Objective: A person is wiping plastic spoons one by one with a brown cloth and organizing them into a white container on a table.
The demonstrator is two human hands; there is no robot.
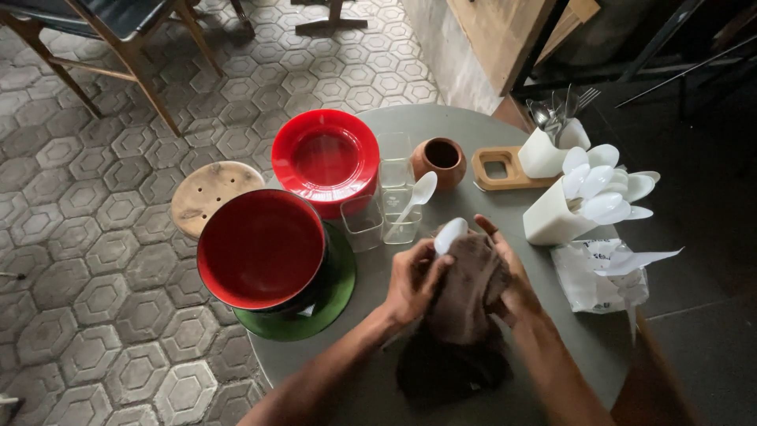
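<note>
Both hands [461, 276] wrap white spoon [449, 234] in brown cloth [465, 300].

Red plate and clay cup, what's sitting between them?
In the head view, clear square glasses stand between the red plate and the clay cup; one nearer glass holds a white spoon.
</note>
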